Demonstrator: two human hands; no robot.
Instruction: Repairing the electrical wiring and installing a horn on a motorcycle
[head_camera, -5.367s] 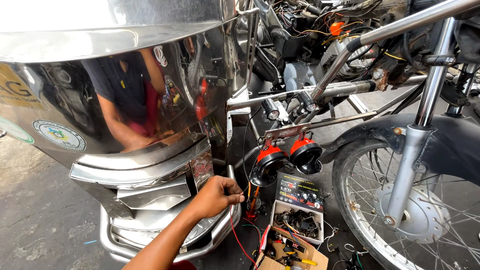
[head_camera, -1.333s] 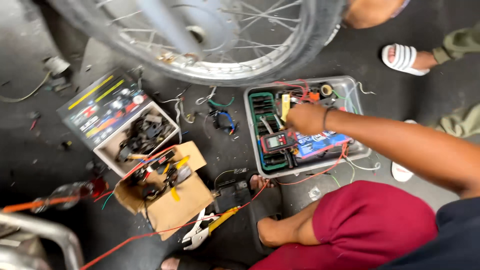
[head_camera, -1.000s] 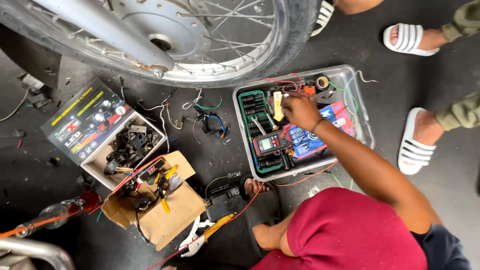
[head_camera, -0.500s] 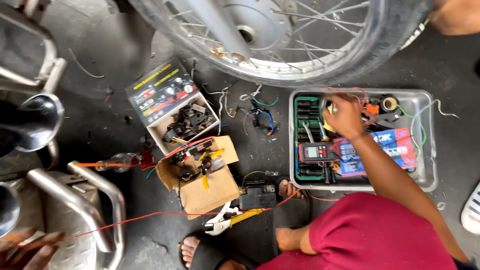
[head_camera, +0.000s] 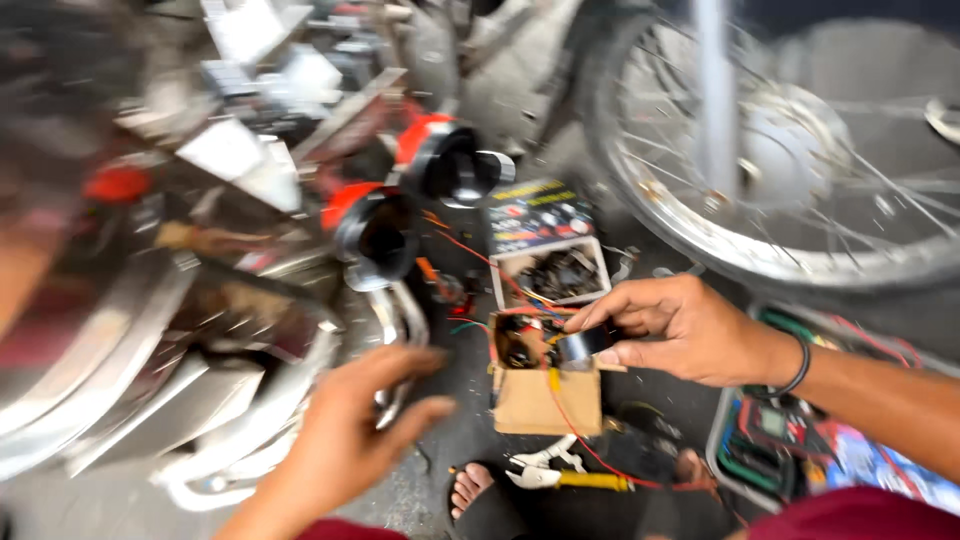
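You were crouched in a roadside motorcycle repair spot. A spoked wheel (head_camera: 800, 170) stood on the stained concrete floor (head_camera: 440, 470), two red-backed horns (head_camera: 410, 200) hung off chromed bodywork (head_camera: 150, 400), and open boxes of spare parts (head_camera: 550, 270), loose wires and pliers (head_camera: 560, 475) lay scattered about.

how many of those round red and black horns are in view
2. One round red and black horn sits left of the open cardboard parts boxes, above the left hand. The second is higher and to its right, nearer the spoked wheel. Blur may hide others.
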